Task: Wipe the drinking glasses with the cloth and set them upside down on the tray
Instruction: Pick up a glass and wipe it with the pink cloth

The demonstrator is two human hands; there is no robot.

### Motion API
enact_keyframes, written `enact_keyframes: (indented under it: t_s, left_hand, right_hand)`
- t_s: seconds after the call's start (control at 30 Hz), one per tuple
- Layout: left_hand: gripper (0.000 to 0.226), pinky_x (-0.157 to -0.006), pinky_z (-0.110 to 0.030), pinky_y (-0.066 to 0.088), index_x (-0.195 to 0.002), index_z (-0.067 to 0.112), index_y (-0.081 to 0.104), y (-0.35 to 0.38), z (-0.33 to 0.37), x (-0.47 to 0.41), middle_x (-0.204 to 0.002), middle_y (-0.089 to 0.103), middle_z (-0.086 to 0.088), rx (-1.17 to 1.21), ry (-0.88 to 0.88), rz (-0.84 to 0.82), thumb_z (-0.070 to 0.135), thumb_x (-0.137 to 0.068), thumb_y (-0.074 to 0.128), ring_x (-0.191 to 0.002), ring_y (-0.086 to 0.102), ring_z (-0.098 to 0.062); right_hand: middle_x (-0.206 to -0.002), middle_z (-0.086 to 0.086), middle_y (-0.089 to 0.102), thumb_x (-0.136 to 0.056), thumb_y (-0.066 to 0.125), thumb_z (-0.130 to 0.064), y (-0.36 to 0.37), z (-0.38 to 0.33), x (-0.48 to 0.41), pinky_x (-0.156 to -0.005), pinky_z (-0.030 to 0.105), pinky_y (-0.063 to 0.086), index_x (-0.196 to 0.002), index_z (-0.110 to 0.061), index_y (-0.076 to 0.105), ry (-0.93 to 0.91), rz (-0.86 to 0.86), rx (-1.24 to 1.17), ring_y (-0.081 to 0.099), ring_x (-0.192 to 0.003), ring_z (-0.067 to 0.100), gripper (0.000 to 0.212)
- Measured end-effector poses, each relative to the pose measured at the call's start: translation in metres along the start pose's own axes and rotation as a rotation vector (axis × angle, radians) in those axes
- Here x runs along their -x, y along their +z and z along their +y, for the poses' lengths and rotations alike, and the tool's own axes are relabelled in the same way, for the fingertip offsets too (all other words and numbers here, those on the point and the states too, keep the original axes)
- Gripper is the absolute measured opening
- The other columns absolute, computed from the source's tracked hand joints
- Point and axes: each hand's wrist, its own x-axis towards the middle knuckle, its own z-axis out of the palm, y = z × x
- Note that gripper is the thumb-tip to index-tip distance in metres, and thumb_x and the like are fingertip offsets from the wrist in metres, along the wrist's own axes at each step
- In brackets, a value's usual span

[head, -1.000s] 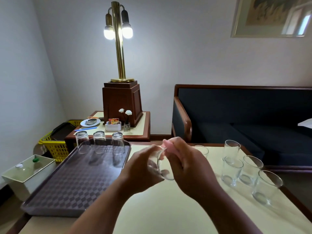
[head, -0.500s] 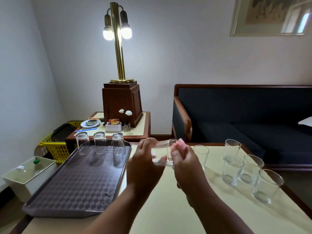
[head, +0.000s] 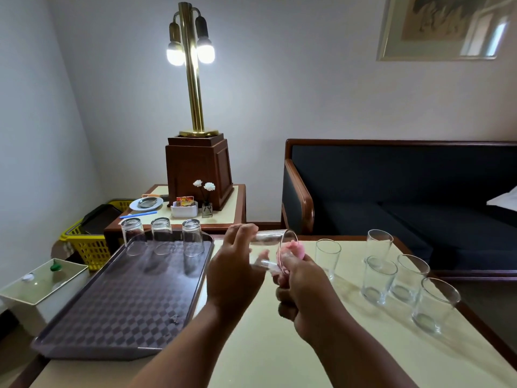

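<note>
- In the grip, the clear drinking glass (head: 268,239) is colourless and plain; the small pink cloth (head: 292,247) at its mouth is one even pink.
- Left of the grip, the rectangular plastic tray (head: 112,303) is dark purple-brown with a pattern of small cubes.
- Under the grip, the cream-yellow table top (head: 265,345) has a red-brown wooden edge.
- Behind the grip, to the right, the wood-framed sofa (head: 391,177) is dark navy.
- Further left, the plastic mesh basket (head: 89,249) is yellow.

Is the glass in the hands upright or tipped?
Tipped on its side: the glass lies roughly horizontal, mouth facing the pink cloth.
</note>
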Motion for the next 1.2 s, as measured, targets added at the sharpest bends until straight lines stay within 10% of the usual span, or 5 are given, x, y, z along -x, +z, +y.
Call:
enact_keyframes:
  t_s: [0.2,0.4,0.63,1.03,1.2]
  left_hand:
    - [0.063,-0.066,-0.027,0.058,-0.120,0.021,0.056,-0.009,-0.028,-0.006,-0.111,0.064,0.005,0.161,0.097,-0.339,0.034,-0.066,0.086,-0.084,0.066,-0.013]
    - [0.047,-0.054,-0.021,0.055,-0.116,0.014,0.057,0.000,0.006,-0.002,-0.114,0.061,-0.001,0.013,-0.006,0.038,0.020,-0.076,0.082,-0.078,0.063,-0.012]
    - [0.056,-0.068,-0.009,0.049,-0.113,0.019,0.059,-0.013,-0.025,-0.007,-0.103,0.062,0.011,0.160,0.101,-0.239,0.038,-0.067,0.086,-0.081,0.064,-0.007]
    - [0.061,-0.071,-0.021,0.054,-0.120,0.022,0.057,-0.015,-0.030,-0.008,-0.105,0.063,0.014,0.245,0.153,-0.369,0.038,-0.069,0.086,-0.087,0.062,-0.003]
    - [0.052,-0.058,-0.024,0.058,-0.115,0.015,0.057,-0.003,0.003,0.000,-0.105,0.064,-0.002,0.113,-0.044,0.048,0.020,-0.072,0.086,-0.077,0.066,-0.012]
  right_hand:
    - [-0.106,-0.012,0.069,-0.103,0.045,-0.036,-0.023,-0.013,-0.010,-0.062,0.009,0.042,-0.128,-0.037,0.048,-0.906,0.006,0.998,0.058,-0.078,0.003,0.026]
    - [-0.080,-0.004,0.060,-0.104,0.044,-0.037,0.005,0.005,0.000,-0.046,0.018,0.042,-0.121,-0.029,0.054,-0.175,0.057,0.070,0.052,-0.061,0.005,0.022]
    - [-0.092,-0.016,0.066,-0.103,0.039,-0.042,-0.020,-0.011,-0.012,-0.058,0.011,0.046,-0.119,-0.038,0.049,-0.872,-0.009,0.774,0.060,-0.072,-0.004,0.019]
    - [-0.097,-0.018,0.062,-0.103,0.046,-0.033,-0.024,-0.017,-0.011,-0.058,0.007,0.042,-0.122,-0.035,0.050,-0.916,-0.074,0.845,0.058,-0.075,-0.006,0.020]
    - [-0.091,-0.006,0.064,-0.103,0.048,-0.027,-0.001,0.001,-0.010,-0.050,0.011,0.042,-0.122,-0.027,0.053,-0.365,0.054,0.212,0.058,-0.057,0.002,0.020]
